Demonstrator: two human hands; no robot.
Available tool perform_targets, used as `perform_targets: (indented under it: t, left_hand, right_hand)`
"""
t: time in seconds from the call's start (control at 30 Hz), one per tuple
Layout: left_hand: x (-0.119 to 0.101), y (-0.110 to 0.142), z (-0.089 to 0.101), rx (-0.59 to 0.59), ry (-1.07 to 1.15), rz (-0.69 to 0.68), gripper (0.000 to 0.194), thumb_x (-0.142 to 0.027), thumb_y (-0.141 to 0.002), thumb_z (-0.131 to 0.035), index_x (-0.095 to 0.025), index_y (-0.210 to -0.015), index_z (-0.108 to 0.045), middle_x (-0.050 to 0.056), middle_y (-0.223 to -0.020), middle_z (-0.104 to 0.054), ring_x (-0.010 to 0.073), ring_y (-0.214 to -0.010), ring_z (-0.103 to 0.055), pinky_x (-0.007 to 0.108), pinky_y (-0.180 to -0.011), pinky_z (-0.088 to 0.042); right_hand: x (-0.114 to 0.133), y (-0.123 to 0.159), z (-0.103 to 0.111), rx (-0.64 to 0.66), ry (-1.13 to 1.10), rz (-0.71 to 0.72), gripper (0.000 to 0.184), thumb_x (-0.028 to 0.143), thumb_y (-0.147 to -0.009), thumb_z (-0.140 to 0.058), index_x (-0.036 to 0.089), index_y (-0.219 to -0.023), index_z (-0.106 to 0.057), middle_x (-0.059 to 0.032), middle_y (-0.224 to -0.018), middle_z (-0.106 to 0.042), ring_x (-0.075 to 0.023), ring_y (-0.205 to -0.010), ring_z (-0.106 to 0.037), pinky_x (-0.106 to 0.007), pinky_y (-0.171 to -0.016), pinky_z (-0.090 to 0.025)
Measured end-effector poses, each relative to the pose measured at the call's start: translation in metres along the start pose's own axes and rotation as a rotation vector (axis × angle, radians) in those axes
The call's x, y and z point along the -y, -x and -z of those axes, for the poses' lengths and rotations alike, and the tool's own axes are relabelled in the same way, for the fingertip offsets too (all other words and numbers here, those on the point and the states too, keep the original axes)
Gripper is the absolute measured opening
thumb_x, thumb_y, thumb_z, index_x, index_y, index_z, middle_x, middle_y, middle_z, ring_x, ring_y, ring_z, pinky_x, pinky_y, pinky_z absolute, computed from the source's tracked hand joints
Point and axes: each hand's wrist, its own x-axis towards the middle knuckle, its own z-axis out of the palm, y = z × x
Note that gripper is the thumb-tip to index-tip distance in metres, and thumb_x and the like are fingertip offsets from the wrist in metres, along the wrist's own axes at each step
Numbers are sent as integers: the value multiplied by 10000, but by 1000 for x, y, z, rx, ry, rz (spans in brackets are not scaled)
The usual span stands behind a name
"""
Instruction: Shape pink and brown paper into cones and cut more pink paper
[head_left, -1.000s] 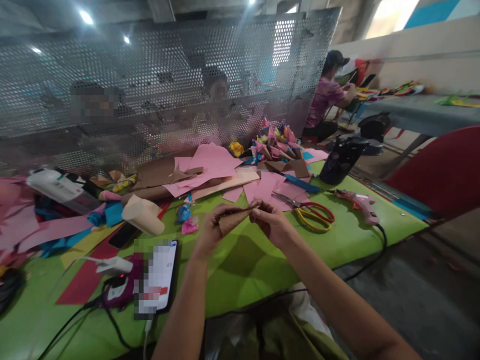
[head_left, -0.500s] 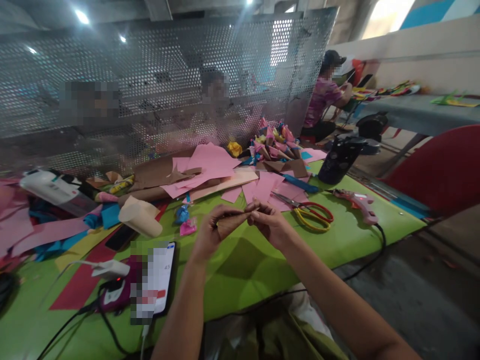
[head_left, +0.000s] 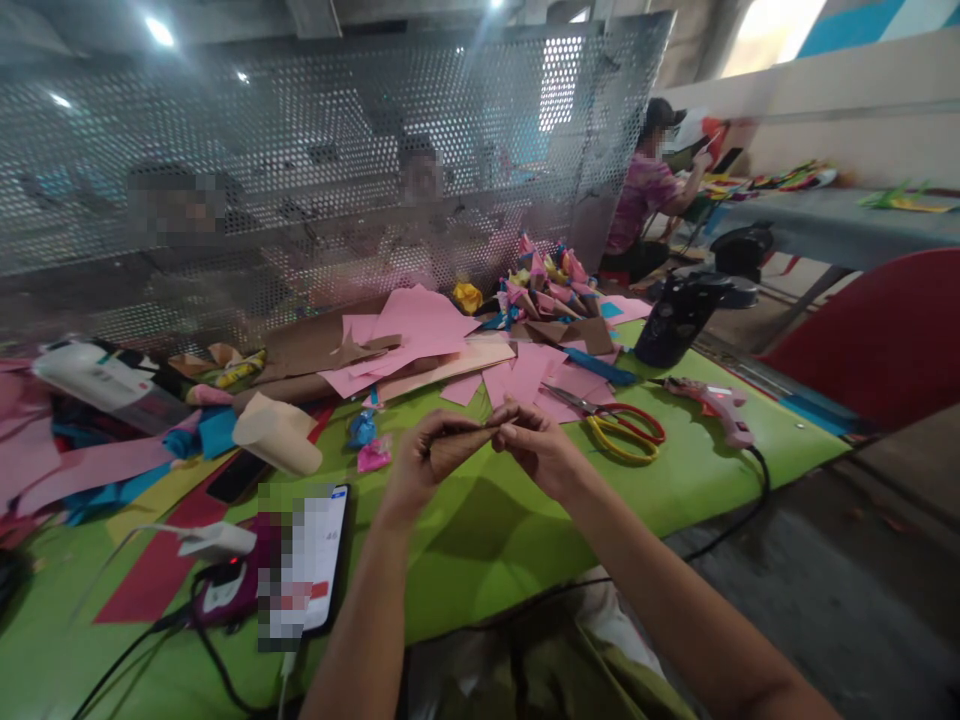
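Through the head camera, my one view, I see a piece of brown paper [head_left: 452, 454] held in the air above the green table [head_left: 487, 545]. It is matt and plain, broad at the left end and narrowing to a thin tip at the right; whether it is rolled or only folded, I can't tell. The left hand [head_left: 415, 462] has its fingers curled round the broad end, thumb side hidden from me. The right hand [head_left: 541, 452] pinches the tip, thumb against fingers with hardly any gap. Scissors [head_left: 627, 436] lie near the right hand.
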Motion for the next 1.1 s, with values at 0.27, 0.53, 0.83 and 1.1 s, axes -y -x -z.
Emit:
perform_targets:
  t: [0.27,0.53,0.83,1.1]
  left_hand:
    - [5,0,2,-20,-29,-35,94,-257,-801,-720,-225,-887,-738,47,-883,-756,219,-835,-691,348,-770,-542]
    - [6,2,-8,-159,-394,-252,128,-202,-832,-699,-230,-953,-728,42,-920,-725,200,-859,-668,317,-769,-528]
    - [11,3,-16,-172,-380,-239,172,-216,-873,-681,-237,-1030,-745,48,-984,-735,199,-913,-688,310,-806,-552]
    - [11,1,-14,-165,-275,-171,198,-226,-844,-713,-245,-1027,-786,48,-974,-728,205,-899,-698,324,-790,-578]
  right_hand:
    - [-3,-2,3,-4,-29,4,312,370,-614,-918,230,-845,-761,14,-709,-637,-126,-634,-540,-273,-617,-416]
    - [-13,-2,-3,-7,43,-107,369,481,-631,-901,198,-785,-722,7,-689,-665,-111,-578,-568,-250,-590,-448]
    - [-14,3,-11,36,218,-24,452,632,-694,-811,197,-725,-690,22,-630,-608,-116,-560,-560,-258,-586,-463]
    - [-14,3,-10,55,261,-4,438,627,-723,-792,205,-722,-672,17,-648,-603,-130,-592,-565,-268,-609,-476]
